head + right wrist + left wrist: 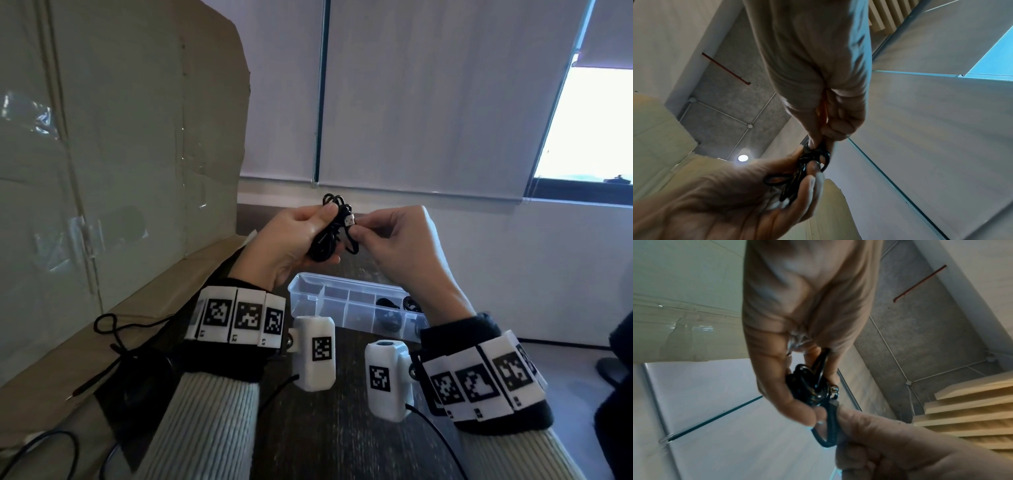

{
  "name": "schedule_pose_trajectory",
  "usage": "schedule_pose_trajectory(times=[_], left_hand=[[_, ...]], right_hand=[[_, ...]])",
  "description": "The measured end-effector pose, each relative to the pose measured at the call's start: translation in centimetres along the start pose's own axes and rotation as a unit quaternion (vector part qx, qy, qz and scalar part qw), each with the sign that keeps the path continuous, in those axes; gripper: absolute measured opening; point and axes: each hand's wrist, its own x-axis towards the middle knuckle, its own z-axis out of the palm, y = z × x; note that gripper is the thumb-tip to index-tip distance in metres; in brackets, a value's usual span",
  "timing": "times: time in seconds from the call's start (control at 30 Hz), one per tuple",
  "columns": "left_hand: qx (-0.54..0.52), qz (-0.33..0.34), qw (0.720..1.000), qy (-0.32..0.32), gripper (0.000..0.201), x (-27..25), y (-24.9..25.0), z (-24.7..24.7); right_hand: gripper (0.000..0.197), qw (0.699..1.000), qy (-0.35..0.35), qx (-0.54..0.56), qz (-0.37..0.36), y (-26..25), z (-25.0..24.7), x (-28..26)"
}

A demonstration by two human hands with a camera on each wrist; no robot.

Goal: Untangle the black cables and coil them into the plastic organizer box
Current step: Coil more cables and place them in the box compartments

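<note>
My left hand (325, 236) grips a tangled bundle of black cable (334, 233) in the air above the table. My right hand (356, 230) pinches a strand of it beside a silver plug (349, 221). In the left wrist view the left hand (807, 404) clasps the cable (809, 389), and the right hand (879, 443) reaches in from below. In the right wrist view the right hand (824, 139) pinches the cable (809, 160) lying in the left hand (735, 194). Below the hands lies the clear plastic organizer box (301, 301), open, with coiled black cables (388, 320) in its right compartments.
A large taped cardboard box (120, 154) stands at the left, its flap lying on the dark table (325, 428). A thin black cord (113, 339) lies on that flap. Grey blinds and a bright window (589, 126) are behind. Camera leads trail from both wrists.
</note>
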Motion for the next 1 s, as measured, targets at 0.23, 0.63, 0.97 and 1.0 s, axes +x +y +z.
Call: schedule_pose_trajectory(times=[0.23,0.63,0.97,1.0], left_hand=[[0.099,0.0,0.995,-0.018,0.011,0.1,-0.7,0.0],[0.0,0.018,1.0,-0.024,0.016,0.4,-1.0,1.3],[-0.053,0.038,0.998,0.013,0.015,0.7,-0.7,1.0],[-0.048,0.038,0.998,0.008,0.016,0.7,-0.7,0.9]], right_hand=[[0.017,0.994,-0.074,-0.079,-0.006,0.5,-0.4,-0.1],[0.019,0.987,0.098,0.122,0.039,1.0,-0.7,0.4],[0.022,0.993,0.007,0.117,0.001,1.6,-0.9,0.4],[0.02,0.993,0.004,0.121,0.01,1.7,-1.1,0.5]])
